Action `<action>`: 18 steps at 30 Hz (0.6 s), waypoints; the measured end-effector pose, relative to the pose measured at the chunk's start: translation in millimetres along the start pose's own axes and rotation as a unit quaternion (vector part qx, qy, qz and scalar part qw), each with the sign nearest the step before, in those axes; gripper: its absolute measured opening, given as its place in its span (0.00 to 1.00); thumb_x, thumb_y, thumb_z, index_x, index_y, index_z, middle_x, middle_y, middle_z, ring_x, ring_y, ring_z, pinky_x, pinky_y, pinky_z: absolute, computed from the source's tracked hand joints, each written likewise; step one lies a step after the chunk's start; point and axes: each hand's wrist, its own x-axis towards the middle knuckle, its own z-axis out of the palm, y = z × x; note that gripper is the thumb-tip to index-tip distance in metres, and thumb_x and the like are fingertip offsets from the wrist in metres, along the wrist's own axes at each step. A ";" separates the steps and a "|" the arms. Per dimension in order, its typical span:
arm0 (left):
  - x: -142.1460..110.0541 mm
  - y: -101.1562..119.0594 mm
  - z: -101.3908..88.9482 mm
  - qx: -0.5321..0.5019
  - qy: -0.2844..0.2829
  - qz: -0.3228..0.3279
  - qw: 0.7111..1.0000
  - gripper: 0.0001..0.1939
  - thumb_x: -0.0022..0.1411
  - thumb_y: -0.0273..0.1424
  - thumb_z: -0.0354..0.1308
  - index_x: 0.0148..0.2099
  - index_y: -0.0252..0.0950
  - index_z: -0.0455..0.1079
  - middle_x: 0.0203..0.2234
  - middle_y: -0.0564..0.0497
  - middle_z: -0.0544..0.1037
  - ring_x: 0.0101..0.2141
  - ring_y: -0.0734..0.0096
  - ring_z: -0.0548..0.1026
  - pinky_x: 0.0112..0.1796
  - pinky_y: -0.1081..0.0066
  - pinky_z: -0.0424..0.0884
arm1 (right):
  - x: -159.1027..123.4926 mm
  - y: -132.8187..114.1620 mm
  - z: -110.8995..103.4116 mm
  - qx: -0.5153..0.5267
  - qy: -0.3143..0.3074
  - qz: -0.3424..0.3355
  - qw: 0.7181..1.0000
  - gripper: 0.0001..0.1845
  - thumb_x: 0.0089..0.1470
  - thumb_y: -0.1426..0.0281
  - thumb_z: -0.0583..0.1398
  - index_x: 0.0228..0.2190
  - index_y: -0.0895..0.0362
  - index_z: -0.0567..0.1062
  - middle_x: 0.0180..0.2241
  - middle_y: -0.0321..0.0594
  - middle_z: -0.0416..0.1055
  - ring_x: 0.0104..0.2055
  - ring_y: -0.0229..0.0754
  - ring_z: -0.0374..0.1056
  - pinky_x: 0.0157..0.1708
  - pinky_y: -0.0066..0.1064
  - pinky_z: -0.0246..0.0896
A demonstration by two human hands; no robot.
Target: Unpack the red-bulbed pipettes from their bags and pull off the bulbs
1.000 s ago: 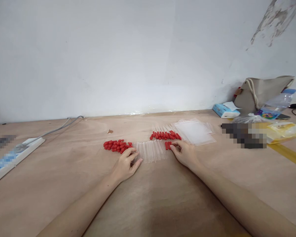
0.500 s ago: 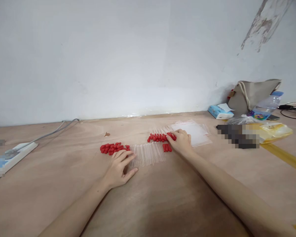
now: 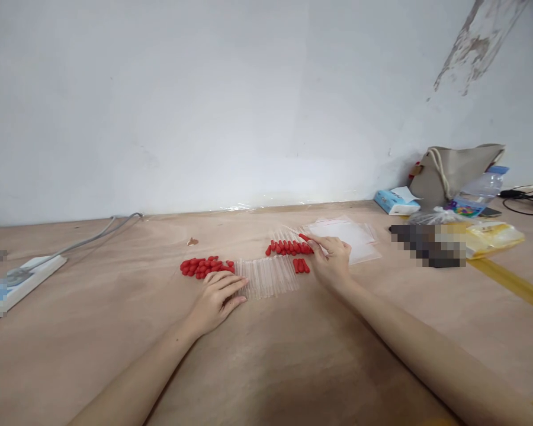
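My right hand (image 3: 333,255) pinches a dropper (image 3: 302,236) by its red rubber bulb, with the thin clear tube pointing up and left. Below it lies a row of red-bulbed droppers (image 3: 284,247), their clear tubes toward the wall. Three loose red rubber bulbs (image 3: 301,265) sit just under that row. My left hand (image 3: 217,299) rests open on the table, fingertips at the left end of a row of clear tubes (image 3: 269,277). Behind its fingers is a heap of red bulbs (image 3: 202,266), partly hidden by the hand.
Clear plastic bags (image 3: 349,236) lie flat beyond my right hand. At the right are a tissue pack (image 3: 397,201), a grey bag (image 3: 453,171), a plastic bottle (image 3: 486,186) and a yellow packet (image 3: 493,238). A power strip (image 3: 31,281) with a grey cable lies at the left.
My right hand has drawn slightly right and lifted a dropper off the row, so its tube now shows. The left hand has barely shifted, its fingers a little closer together.
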 end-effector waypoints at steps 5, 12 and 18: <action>3.3 6.1 -0.7 0.015 0.109 -0.017 0.994 0.21 0.56 0.31 0.56 0.53 0.40 0.62 0.45 0.45 0.70 0.46 0.61 0.66 0.46 0.59 0.61 | -19.7 -9.9 -13.0 0.130 -0.050 -0.050 0.989 0.11 0.53 0.65 0.54 0.37 0.51 0.74 0.29 0.37 0.72 0.32 0.39 0.65 0.35 0.34 0.58; 11.5 24.6 3.4 0.095 0.148 -0.004 0.984 0.16 0.56 0.30 0.55 0.48 0.45 0.67 0.42 0.48 0.72 0.45 0.61 0.67 0.46 0.56 0.57 | -46.3 -37.1 -16.4 0.092 -0.143 -0.185 0.968 0.09 0.53 0.70 0.55 0.35 0.50 0.74 0.27 0.35 0.70 0.35 0.38 0.64 0.38 0.35 0.55; 13.1 37.3 11.2 0.088 0.112 0.025 0.989 0.12 0.58 0.29 0.54 0.45 0.42 0.69 0.27 0.53 0.75 0.33 0.69 0.69 0.45 0.58 0.55 | -49.7 -41.6 -14.8 0.063 -0.177 -0.204 0.961 0.09 0.52 0.73 0.55 0.34 0.50 0.73 0.27 0.34 0.71 0.35 0.37 0.63 0.39 0.35 0.52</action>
